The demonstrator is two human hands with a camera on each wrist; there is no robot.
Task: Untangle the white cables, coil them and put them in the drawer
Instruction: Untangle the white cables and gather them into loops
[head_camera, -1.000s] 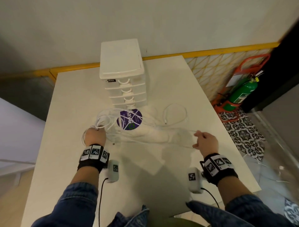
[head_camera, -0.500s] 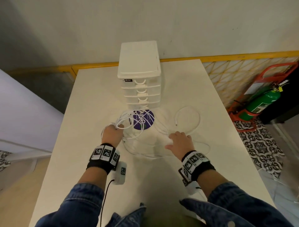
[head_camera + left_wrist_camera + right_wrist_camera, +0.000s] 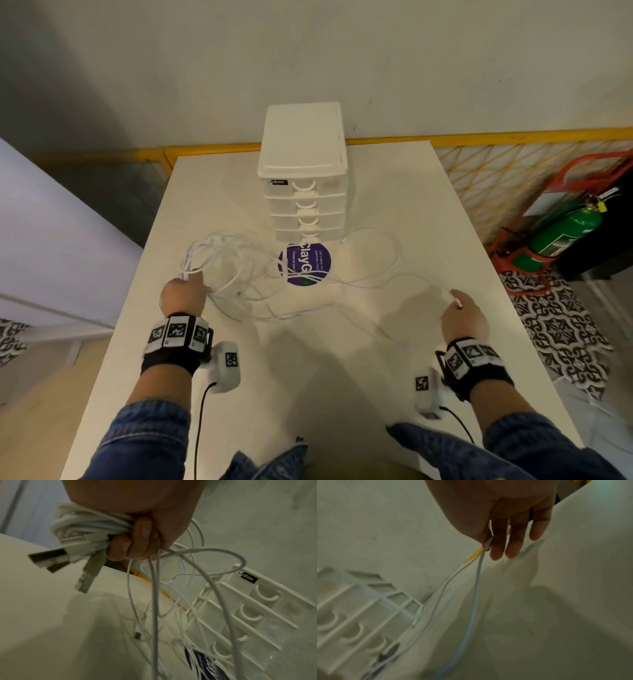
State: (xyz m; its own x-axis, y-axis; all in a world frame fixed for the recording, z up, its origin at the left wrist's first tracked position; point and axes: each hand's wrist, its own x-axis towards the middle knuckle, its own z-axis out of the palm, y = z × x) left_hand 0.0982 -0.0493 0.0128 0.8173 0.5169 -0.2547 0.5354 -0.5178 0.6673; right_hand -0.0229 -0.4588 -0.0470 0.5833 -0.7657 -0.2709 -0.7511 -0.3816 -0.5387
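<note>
A tangle of thin white cables (image 3: 239,274) sprawls over the white table (image 3: 394,205) in front of a small white drawer unit (image 3: 303,192), all its drawers shut. My left hand (image 3: 183,294) grips a bunch of cable loops (image 3: 85,524) in its fist, with USB plugs (image 3: 49,557) sticking out to the left. My right hand (image 3: 462,315), far to the right, pinches one cable's end plug (image 3: 488,544) between thumb and forefinger; its other fingers (image 3: 513,547) hang straight. That cable (image 3: 476,588) runs from the pinch back toward the tangle.
A round purple sticker (image 3: 305,263) lies on the table under the cables, just before the drawer unit. A green fire extinguisher (image 3: 561,233) in a red stand sits on the floor to the right. The table's right edge is close to my right hand.
My right hand has moved from the middle of the tangle out to the right, drawing one cable end with it. The left hand keeps its grip on the bunch.
</note>
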